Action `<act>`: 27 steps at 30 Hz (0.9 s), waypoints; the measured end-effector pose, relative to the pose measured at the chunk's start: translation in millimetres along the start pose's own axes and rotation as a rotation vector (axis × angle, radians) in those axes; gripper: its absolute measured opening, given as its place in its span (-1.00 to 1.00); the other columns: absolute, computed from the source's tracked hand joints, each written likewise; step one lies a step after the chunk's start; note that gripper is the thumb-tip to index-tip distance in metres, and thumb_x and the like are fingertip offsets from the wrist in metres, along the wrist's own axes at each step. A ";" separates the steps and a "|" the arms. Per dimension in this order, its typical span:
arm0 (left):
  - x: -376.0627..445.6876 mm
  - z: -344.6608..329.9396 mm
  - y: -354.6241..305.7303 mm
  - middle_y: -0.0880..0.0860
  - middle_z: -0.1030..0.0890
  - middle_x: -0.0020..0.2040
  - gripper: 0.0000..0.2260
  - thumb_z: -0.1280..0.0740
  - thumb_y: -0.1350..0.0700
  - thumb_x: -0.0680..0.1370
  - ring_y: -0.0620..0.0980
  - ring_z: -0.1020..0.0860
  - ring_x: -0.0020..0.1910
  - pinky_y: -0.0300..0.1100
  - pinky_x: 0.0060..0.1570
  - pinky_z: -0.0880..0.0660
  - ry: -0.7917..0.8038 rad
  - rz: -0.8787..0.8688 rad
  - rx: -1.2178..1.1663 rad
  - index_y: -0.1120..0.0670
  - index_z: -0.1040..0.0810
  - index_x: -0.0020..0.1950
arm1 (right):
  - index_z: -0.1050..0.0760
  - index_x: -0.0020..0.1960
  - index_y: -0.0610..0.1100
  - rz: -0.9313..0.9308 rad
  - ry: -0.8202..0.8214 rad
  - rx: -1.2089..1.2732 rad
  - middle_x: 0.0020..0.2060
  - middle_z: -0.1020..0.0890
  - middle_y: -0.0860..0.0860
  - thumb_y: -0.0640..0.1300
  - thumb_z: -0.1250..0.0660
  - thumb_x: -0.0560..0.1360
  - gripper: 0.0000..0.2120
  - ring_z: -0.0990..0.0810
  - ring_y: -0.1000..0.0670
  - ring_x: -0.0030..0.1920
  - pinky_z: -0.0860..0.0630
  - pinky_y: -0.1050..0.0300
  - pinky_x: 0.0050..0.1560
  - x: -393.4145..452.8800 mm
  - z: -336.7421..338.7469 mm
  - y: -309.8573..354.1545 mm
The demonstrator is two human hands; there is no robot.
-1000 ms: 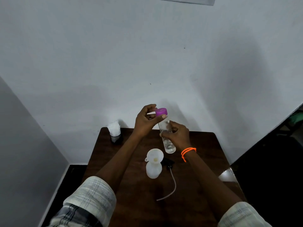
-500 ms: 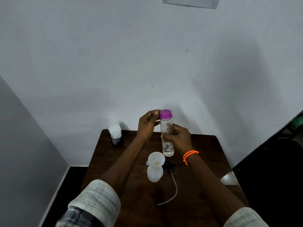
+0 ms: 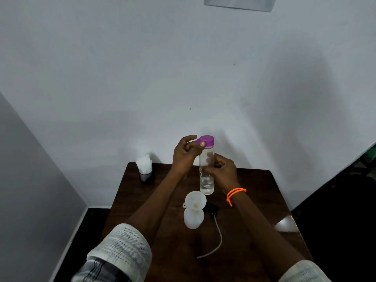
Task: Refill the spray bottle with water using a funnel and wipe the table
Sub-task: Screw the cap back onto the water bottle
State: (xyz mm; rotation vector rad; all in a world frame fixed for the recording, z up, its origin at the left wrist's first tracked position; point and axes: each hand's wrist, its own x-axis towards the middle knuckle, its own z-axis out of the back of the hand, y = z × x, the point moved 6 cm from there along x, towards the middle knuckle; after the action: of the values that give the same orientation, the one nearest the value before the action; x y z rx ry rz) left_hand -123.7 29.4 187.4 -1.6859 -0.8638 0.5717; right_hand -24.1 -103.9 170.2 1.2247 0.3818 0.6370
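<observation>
A person stands at a dark wooden table (image 3: 254, 200) pushed against a pale wall, both forearms reaching out over it. The right hand (image 3: 222, 173) wraps its fingers round the middle of a clear water bottle (image 3: 207, 180), holding it upright in the air above the far half of the table; a little water shows in the bottom of the bottle. The left hand (image 3: 185, 153) is raised beside the bottle's top, its thumb and fingertips pinching the side of the purple cap (image 3: 206, 141), which sits on the bottle's neck. An orange band (image 3: 235, 193) circles the right wrist. Just below the held bottle, near the middle of the table, stands the white spray bottle (image 3: 193, 217) with a white funnel (image 3: 195, 201) seated in its open neck, the funnel's wide mouth facing up and a small tab sticking out on its left side. The black spray head (image 3: 212, 209) lies on the table just to the right of the spray bottle, touching or nearly touching it, and its thin pale tube (image 3: 218, 239) curves away toward the near edge. In the far left corner of the table a dark holder (image 3: 146, 176) stands with white tissues (image 3: 144, 162) sticking up from it, well apart from the hands. Pale checked sleeves (image 3: 122, 251) are rolled up on both arms.
</observation>
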 end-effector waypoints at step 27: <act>-7.7 -6.7 0.0 0.10 -0.72 0.07 -0.67 -0.43 -0.12 0.53 0.05 -0.66 0.11 0.03 0.21 -0.58 0.032 -0.016 0.053 0.09 -0.69 0.13 | -0.70 0.04 -0.02 0.004 0.036 0.046 -0.11 -0.75 -0.01 -0.07 -0.61 0.14 -0.54 -0.74 -0.02 -0.07 -0.68 -0.04 0.04 3.3 -4.5 -3.7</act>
State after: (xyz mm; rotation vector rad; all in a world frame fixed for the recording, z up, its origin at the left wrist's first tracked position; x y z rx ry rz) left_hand -123.4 19.3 188.9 -1.6344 -0.8318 0.5512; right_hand -23.3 -99.1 165.5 1.2596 0.4260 0.6569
